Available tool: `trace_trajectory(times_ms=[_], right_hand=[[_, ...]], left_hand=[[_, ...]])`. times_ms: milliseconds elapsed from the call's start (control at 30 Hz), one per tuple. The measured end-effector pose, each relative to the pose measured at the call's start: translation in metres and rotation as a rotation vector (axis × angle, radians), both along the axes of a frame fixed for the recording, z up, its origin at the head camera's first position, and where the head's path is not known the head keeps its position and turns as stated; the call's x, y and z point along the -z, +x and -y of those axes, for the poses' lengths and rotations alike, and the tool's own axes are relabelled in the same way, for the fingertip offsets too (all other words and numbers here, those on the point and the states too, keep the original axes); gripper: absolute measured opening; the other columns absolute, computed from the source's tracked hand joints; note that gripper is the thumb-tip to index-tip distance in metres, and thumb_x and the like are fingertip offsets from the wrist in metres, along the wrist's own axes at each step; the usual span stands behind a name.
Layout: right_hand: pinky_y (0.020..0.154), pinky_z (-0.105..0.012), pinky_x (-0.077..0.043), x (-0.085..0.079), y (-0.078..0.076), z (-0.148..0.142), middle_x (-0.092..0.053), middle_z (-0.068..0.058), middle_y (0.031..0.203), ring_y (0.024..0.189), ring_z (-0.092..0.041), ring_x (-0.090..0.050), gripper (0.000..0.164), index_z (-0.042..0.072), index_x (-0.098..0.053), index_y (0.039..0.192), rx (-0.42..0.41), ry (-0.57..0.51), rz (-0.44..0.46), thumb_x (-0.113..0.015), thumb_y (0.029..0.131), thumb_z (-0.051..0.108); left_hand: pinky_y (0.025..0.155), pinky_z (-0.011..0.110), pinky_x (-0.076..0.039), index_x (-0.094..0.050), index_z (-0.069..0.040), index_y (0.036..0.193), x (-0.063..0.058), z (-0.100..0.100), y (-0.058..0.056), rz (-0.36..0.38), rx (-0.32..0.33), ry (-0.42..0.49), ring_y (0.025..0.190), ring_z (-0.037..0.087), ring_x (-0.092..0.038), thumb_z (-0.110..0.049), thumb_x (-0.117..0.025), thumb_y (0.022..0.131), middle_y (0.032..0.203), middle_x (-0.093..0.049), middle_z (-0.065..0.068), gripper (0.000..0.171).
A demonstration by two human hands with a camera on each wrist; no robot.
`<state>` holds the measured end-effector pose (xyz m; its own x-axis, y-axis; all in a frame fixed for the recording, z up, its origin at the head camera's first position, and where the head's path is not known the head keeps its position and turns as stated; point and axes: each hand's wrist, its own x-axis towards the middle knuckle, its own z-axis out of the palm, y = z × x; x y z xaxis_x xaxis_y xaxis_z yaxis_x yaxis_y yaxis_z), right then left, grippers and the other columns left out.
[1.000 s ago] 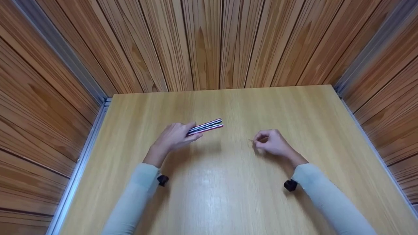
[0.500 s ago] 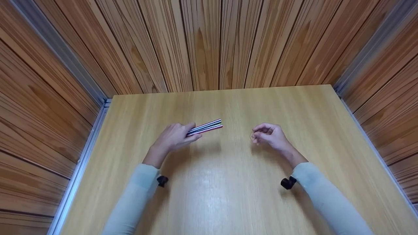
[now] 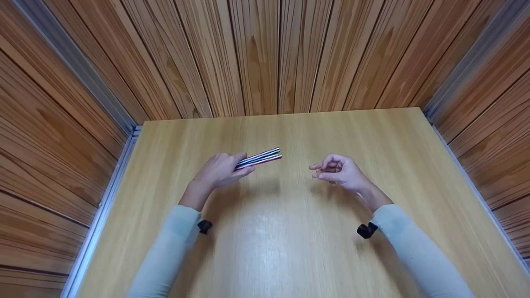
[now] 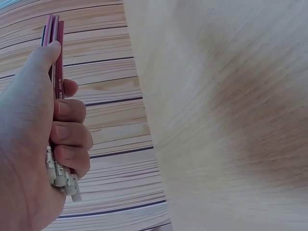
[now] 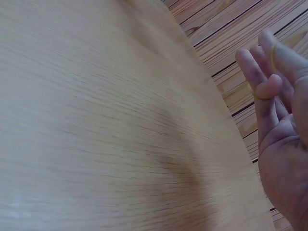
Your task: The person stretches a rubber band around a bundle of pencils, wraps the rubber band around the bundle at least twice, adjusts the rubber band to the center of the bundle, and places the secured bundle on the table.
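Observation:
In the head view my left hand (image 3: 220, 170) grips a bundle of several pencils (image 3: 261, 159), striped and red, held above the table with their far ends pointing right. The left wrist view shows my fingers wrapped round them and the thumb along the side; white eraser ends (image 4: 59, 179) stick out below the fist. My right hand (image 3: 345, 170) is raised to the right of the pencils, apart from them. A thin yellow rubber band (image 5: 273, 57) loops over its thumb and fingers, one finger curled onto it; part of the band is hidden.
Both hands hover over a light wooden table (image 3: 265, 248). Wood-plank walls (image 3: 265, 58) enclose it at the back and sides, with metal rails (image 3: 103, 198) along the side edges. A small black camera (image 3: 367, 230) sits at each wrist.
My right hand has turned and shifted slightly away from me, its thumb and forefinger now extended toward the left and spread apart. The left hand with the pencils has barely moved.

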<state>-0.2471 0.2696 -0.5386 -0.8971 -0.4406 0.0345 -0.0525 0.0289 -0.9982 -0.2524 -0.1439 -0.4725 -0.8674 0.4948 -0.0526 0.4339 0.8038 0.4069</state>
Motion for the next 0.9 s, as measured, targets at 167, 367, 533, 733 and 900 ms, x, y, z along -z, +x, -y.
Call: trace_trajectory(times_ms=[167, 367, 533, 733, 900], right_hand=[[0.105, -0.025, -0.063, -0.005, 0.001, -0.002, -0.080, 0.005, 0.143, 0.135, -0.008, -0.076, 0.012, -0.006, -0.077, 0.115, -0.082, -0.030, -0.072, -0.075, 0.103, -0.004], [0.115, -0.030, -0.058, -0.012, 0.004, 0.002, -0.069, 0.002, 0.160, 0.151, -0.009, -0.063, 0.040, -0.020, -0.061, 0.141, -0.131, -0.090, -0.107, -0.069, 0.103, -0.011], [0.112, -0.034, -0.061, -0.015, 0.006, 0.008, -0.068, 0.007, 0.157, 0.150, -0.008, -0.061, 0.054, -0.021, -0.051, 0.149, -0.098, -0.103, -0.157, -0.068, 0.098, -0.018], [0.112, -0.040, -0.062, -0.018, 0.007, 0.020, -0.060, 0.011, 0.163, 0.156, -0.012, -0.057, 0.070, -0.016, -0.044, 0.156, -0.093, -0.103, -0.201, -0.079, 0.095, -0.012], [0.113, -0.042, -0.061, -0.023, 0.008, 0.030, -0.059, 0.011, 0.165, 0.161, -0.022, -0.054, 0.076, -0.013, -0.043, 0.159, -0.090, -0.104, -0.181, -0.084, 0.094, -0.007]], left_hand=[[0.065, 0.031, -0.036, -0.067, -0.012, 0.127, -0.003, 0.001, -0.001, -0.011, 0.008, -0.012, 0.071, 0.019, -0.051, -0.056, -0.062, 0.112, 0.083, -0.056, 0.003, 0.046], [0.064, 0.031, -0.036, -0.068, -0.013, 0.129, -0.004, 0.002, -0.001, -0.013, 0.015, -0.002, 0.070, 0.018, -0.051, -0.056, -0.062, 0.112, 0.082, -0.055, 0.002, 0.047], [0.063, 0.031, -0.035, -0.066, -0.012, 0.123, -0.008, 0.003, -0.003, -0.053, 0.044, -0.011, 0.068, 0.017, -0.049, -0.055, -0.062, 0.113, 0.079, -0.051, 0.000, 0.044], [0.063, 0.030, -0.035, -0.066, -0.012, 0.122, -0.015, -0.004, -0.004, -0.095, 0.076, -0.022, 0.068, 0.017, -0.049, -0.059, -0.058, 0.113, 0.079, -0.054, 0.000, 0.048], [0.063, 0.031, -0.035, -0.065, -0.013, 0.122, -0.016, -0.013, -0.004, -0.093, 0.093, -0.031, 0.069, 0.018, -0.050, -0.061, -0.056, 0.113, 0.079, -0.053, 0.000, 0.050]])
